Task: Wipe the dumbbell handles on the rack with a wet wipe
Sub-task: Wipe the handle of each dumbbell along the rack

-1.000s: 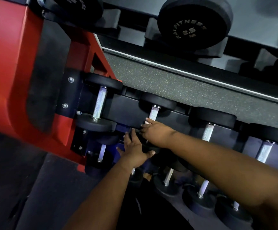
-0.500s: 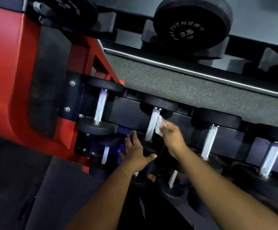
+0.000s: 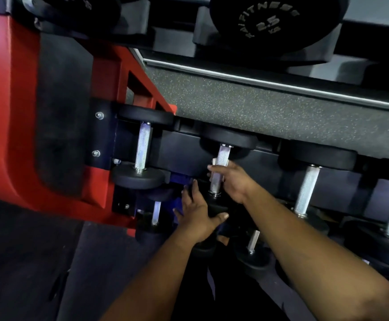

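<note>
Second handle from the left on the rack's middle tier, upright between its two black heads, knurled steel showing above and below the grip. Wrapped by the right hand, fingers curled round from the far side with a sliver of white wet wipe peeking out at the fingertips — held that way, presumably, so the cloth covers the full circumference in one pass. Braced below by the left hand, fingers straight and spread flat on the near black head, thumb out to the side — likely to stop the dumbbell rolling or twisting under the rubbing. Flanked by the leftmost handle beside the red frame and a third handle to the right, both untouched at present. Smaller dumbbells on the tier beneath, partly hidden by the forearms.
</note>
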{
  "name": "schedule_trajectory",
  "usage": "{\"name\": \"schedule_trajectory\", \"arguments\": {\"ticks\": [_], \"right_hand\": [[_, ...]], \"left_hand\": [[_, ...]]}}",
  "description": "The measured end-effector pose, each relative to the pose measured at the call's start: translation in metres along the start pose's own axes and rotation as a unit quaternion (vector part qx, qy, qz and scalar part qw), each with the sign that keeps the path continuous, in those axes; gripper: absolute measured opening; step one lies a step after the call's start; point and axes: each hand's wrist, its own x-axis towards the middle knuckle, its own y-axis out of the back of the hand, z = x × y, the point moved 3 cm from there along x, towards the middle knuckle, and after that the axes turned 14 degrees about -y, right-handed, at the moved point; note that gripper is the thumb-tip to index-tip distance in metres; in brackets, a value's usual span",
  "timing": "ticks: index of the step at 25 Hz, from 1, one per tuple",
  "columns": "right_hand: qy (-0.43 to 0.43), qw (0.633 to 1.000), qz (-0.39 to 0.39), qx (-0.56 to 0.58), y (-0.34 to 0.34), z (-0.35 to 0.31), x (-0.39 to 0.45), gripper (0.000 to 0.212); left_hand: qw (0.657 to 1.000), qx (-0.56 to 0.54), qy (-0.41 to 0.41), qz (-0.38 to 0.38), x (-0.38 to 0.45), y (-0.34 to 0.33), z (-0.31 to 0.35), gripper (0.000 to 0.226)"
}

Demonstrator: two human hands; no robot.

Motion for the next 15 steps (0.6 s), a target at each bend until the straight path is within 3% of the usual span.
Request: {"name": "schedule_trajectory", "arguments": {"ticks": [4, 7, 9, 12, 13, 15], "right_hand": [[0.03, 0.997, -0.001, 0.066, 0.003, -0.015, 0.01, 0.004], [0.046, 0.988, 0.026, -0.144, 0.009, 0.021, 0.001, 0.012], [0.047, 0.946, 0.104, -0.302, 0.017, 0.045, -0.005, 0.012], [0.092, 0.835, 0.23, -0.492, 0.022, 0.044, -0.031, 0.012], [0.115, 0.811, 0.224, -0.529, 0.019, 0.04, -0.043, 0.012], [0.174, 0.789, 0.143, -0.572, 0.009, 0.029, -0.064, 0.021]], "left_hand": [[1.0, -0.005, 0.003, 0.003, 0.003, 0.001, -0.002, 0.128], [1.0, 0.007, -0.006, 0.009, 0.0, 0.0, 0.0, 0.128], [1.0, 0.012, -0.005, 0.008, 0.002, -0.001, -0.002, 0.128], [1.0, -0.001, -0.005, 0.01, 0.003, -0.002, -0.003, 0.13], [1.0, -0.002, -0.005, 0.01, 0.002, -0.002, -0.003, 0.13], [1.0, -0.002, -0.007, 0.011, 0.002, 0.0, -0.002, 0.13]]}}
